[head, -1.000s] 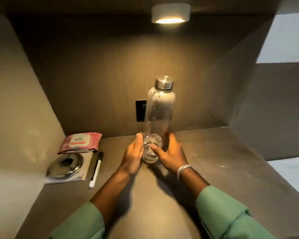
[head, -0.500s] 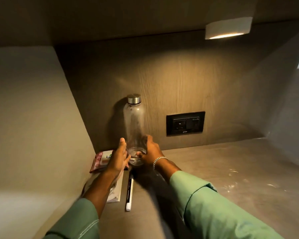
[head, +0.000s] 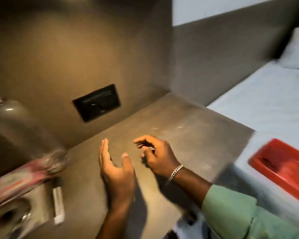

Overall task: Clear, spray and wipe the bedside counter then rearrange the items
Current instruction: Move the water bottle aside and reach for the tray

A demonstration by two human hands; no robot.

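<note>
The clear water bottle (head: 16, 128) with a metal cap stands at the far left of the grey counter (head: 179, 135), against the back wall. Below it lie a pink wipes pack (head: 22, 176), a white marker (head: 58, 204) and a round metal object on a booklet (head: 16, 216); all are blurred. My left hand (head: 116, 169) hovers over the middle of the counter, palm open, holding nothing. My right hand (head: 155, 156), with a silver bracelet, is beside it, fingers loosely curled and apart, empty.
A black wall socket (head: 97, 102) sits in the back panel. To the right is a bed with a light blue sheet (head: 266, 100) and a pillow (head: 297, 49). A red tray (head: 280, 168) lies on the bed near the counter's edge.
Both hands have let go of the bottle, which now stands at the far left. The hands moved right to the counter's middle, and the view swung right toward the bed.
</note>
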